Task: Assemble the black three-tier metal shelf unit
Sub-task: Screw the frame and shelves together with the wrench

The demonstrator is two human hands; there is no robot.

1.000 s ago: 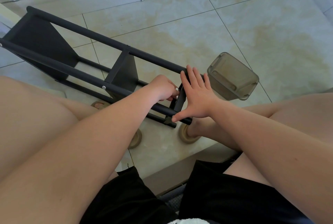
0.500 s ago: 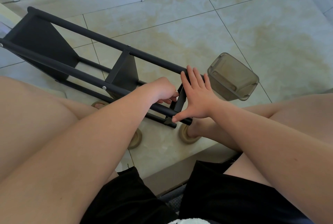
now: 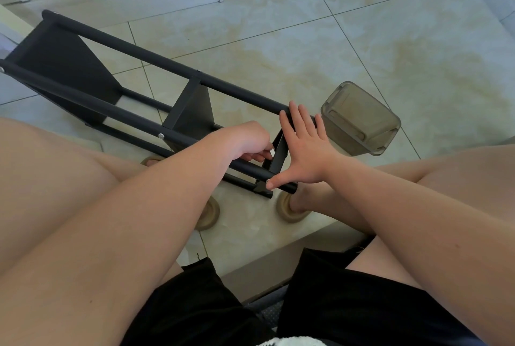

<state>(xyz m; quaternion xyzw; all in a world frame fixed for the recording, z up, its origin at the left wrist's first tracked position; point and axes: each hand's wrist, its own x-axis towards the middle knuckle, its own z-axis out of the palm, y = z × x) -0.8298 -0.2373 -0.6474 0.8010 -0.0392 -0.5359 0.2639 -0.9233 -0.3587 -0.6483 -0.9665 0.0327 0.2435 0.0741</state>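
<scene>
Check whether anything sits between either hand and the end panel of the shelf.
Nothing visible does. The right hand lies flat against the end panel of the shelf unit, thumb on the near pole. The left hand is curled right at its other side. The translucent container sits beyond the right hand, not between.

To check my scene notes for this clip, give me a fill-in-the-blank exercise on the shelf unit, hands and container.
1. The black shelf unit lies on its ___ on the tiled floor.
2. On the left hand the fingers are ___; on the right hand they are straight.
3. The translucent container lies to the ___ of the right hand.
Missing words: side; curled; right.
</scene>
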